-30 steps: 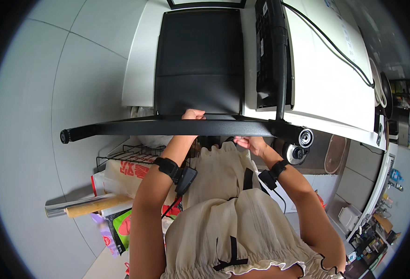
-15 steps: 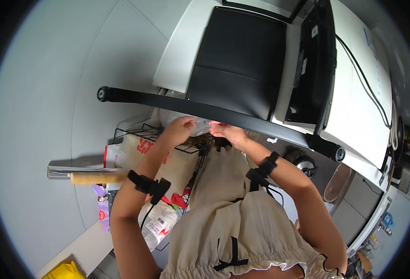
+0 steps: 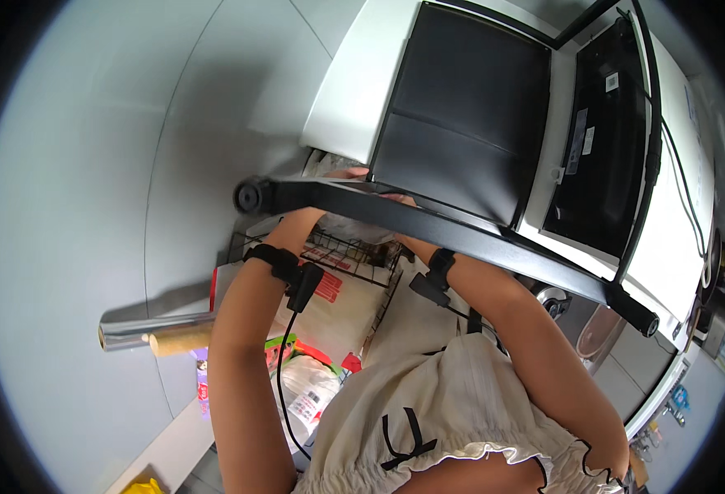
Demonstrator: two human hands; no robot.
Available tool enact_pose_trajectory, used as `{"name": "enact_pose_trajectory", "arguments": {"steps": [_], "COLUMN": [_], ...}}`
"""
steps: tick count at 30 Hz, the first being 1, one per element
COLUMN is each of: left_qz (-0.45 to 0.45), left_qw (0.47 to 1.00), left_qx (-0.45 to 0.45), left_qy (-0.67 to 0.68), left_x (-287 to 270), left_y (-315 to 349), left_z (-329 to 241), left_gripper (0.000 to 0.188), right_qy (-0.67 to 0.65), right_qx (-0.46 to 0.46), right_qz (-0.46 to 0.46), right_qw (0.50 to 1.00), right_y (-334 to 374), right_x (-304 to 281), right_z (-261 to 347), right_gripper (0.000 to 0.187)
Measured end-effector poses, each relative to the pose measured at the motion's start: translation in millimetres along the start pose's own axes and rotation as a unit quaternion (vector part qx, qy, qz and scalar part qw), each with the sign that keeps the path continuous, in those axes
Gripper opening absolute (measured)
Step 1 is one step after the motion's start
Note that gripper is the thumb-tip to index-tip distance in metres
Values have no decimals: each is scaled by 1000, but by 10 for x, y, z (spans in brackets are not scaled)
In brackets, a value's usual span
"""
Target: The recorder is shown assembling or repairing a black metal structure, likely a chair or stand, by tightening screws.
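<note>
A black metal bar (image 3: 412, 216) of a rack crosses in front of my hands. My left hand (image 3: 348, 174) reaches behind it, with a few fingers showing above the bar near the lower left corner of a black panel (image 3: 469, 99). Only a small part of my right hand (image 3: 402, 199) shows at the bar, close to the panel's lower edge. Crumpled clear plastic (image 3: 354, 229) hangs below the bar between my forearms. The bar hides most of both hands, so their grip does not show. Each wrist wears a black strap with a cable.
A black wire basket (image 3: 346, 251) holding packages sits below the bar, with a clear plastic package (image 3: 306, 387) lower down. Foil and tan rolls (image 3: 180, 336) stick out at the left, by the grey wall (image 3: 91, 181). A white appliance (image 3: 675, 198) stands at right.
Both hands have moved up behind the bar; earlier they pinched clear plastic below it. The whole view has shifted, so the rack appears further right.
</note>
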State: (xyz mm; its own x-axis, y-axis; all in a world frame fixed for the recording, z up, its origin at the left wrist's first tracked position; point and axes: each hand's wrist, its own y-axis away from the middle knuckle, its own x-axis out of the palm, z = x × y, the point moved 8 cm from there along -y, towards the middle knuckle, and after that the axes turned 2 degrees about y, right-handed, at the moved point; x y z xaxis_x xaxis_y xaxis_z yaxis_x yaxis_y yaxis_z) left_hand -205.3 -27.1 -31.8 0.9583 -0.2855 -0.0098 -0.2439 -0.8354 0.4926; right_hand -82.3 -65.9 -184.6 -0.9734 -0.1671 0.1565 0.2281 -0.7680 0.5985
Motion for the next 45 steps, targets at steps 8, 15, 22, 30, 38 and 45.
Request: {"name": "enact_pose_trajectory", "arguments": {"steps": [8, 15, 22, 30, 38, 45], "left_qz": [129, 96, 102, 152, 227, 213], "left_qw": [968, 894, 872, 874, 870, 894], "left_qx": [55, 185, 188, 140, 65, -50], "left_qy": [-207, -397, -439, -440, -432, -390], "left_x": [36, 237, 259, 343, 374, 141], "left_y": [-319, -342, -377, -411, -566, -321], "left_z": [110, -549, -570, -497, -247, -91], "left_gripper": [25, 23, 21, 20, 38, 33], "right_qy": [73, 25, -7, -105, -202, -73], "right_qx": [100, 131, 145, 169, 212, 160], "right_qz": [-1, -11, 15, -4, -88, -47], "right_qw": [992, 991, 989, 980, 952, 983], "right_y": [362, 354, 374, 412, 421, 411], "right_x": [-38, -167, -116, -57, -123, 112], "right_z": [454, 479, 450, 360, 333, 196], "right_gripper": [10, 13, 13, 12, 9, 11]}}
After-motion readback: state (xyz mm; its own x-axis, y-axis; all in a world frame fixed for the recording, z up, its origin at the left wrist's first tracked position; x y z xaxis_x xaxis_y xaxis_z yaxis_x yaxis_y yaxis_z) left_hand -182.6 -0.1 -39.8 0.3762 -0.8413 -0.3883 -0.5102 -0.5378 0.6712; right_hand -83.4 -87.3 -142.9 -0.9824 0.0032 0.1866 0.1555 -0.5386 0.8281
